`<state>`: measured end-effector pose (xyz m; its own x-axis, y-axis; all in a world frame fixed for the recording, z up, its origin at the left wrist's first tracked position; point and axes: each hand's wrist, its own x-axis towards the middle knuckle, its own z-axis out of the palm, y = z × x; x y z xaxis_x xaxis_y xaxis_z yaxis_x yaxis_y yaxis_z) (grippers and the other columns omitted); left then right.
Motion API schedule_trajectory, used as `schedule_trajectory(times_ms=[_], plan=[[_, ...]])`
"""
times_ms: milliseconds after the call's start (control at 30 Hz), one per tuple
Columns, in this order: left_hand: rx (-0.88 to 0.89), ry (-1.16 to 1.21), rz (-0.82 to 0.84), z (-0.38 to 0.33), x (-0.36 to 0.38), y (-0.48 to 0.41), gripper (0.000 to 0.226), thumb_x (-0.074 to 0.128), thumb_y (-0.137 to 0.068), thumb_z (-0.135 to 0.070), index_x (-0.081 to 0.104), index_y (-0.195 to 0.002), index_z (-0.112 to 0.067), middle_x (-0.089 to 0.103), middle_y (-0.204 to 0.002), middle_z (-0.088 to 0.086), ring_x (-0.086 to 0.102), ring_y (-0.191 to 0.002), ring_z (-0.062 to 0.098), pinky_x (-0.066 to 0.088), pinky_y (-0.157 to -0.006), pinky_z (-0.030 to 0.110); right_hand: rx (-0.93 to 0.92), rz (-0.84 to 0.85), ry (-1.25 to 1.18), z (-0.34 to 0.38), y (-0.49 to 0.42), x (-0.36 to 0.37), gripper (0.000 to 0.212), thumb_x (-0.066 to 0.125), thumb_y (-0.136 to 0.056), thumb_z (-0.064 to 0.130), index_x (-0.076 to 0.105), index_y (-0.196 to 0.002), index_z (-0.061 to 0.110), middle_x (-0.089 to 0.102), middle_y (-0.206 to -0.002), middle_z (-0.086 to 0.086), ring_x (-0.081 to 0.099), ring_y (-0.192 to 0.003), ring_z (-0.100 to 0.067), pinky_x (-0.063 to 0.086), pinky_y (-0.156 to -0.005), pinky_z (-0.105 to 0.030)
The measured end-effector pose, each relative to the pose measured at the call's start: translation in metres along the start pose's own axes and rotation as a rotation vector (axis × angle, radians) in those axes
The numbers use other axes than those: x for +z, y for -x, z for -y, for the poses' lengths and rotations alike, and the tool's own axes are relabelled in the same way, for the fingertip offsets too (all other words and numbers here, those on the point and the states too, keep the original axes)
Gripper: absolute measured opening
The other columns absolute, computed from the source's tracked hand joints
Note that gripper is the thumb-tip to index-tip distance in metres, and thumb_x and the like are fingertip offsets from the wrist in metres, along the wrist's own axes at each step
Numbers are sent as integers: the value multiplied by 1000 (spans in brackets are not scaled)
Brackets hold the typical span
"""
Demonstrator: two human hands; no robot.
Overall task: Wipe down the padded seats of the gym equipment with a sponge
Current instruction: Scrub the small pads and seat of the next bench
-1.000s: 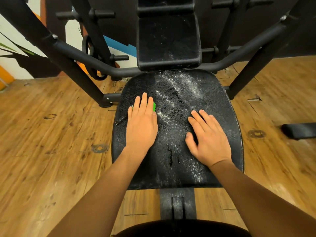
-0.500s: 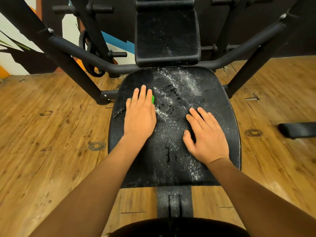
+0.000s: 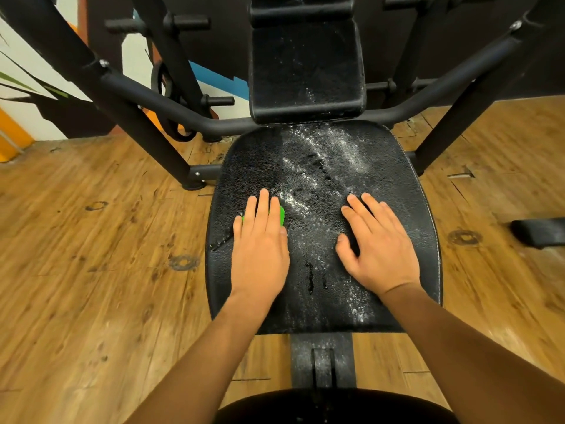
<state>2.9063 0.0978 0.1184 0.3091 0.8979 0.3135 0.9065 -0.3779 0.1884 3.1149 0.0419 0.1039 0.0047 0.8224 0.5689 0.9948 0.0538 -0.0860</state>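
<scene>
The black padded seat (image 3: 324,160) fills the middle of the head view, streaked with white residue and a few wet drips. My left hand (image 3: 260,252) lies flat on its left half, fingers straight, pressing down on a green sponge (image 3: 281,214); only a sliver of the sponge shows beside my fingers. My right hand (image 3: 380,246) rests flat on the seat's right half, fingers spread, holding nothing. Behind the seat stands the upright black back pad (image 3: 305,65), also speckled white.
Black steel frame tubes (image 3: 171,108) slant up on both sides of the seat and cross behind it. Wooden floor (image 3: 91,270) surrounds the machine. A black padded part (image 3: 541,232) juts in at the right edge. A second dark pad (image 3: 336,405) lies at the bottom.
My left hand slid the sponge forward, then pulled it back toward me along the seat's left side. My right hand stayed where it was.
</scene>
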Motion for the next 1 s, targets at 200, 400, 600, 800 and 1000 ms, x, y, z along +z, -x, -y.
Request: schedule_trajectory(times_ms=[200,400,600,800,1000], plan=[[6,-2,15,1,3,23,58,26,-105,-29,20,-161,-16,5,-170,3,2,-156,22,6,-124,43,5,-7,-5,2,0,-1,51,50,-97,35,60,-138,6,52,-150,-12,39,-146,-31,25,-124,-48],[15,8,-3,-2,-2,-11,55,32,-105,-26,26,-159,-13,14,-169,7,10,-156,26,15,-124,49,1,-8,-3,1,-1,-1,51,49,-97,35,60,-138,5,53,-150,-12,39,-146,-32,25,-124,-47],[12,3,16,-5,-9,-56,53,34,-106,-24,28,-157,-13,15,-168,8,9,-155,28,18,-123,50,2,-16,-5,2,-1,-1,51,50,-97,35,60,-137,5,53,-150,-12,39,-146,-32,23,-125,-45],[44,29,19,-3,-5,-16,53,30,-105,-24,30,-157,-14,14,-169,6,7,-156,26,14,-124,50,7,8,-4,2,-1,-3,52,50,-97,35,59,-138,6,52,-151,-12,38,-147,-31,23,-125,-45],[62,32,46,7,4,51,54,30,-104,-25,25,-158,-16,9,-170,3,3,-156,22,11,-124,48,8,9,-3,3,-1,-5,51,49,-97,35,59,-138,5,52,-151,-13,39,-146,-32,24,-124,-46]])
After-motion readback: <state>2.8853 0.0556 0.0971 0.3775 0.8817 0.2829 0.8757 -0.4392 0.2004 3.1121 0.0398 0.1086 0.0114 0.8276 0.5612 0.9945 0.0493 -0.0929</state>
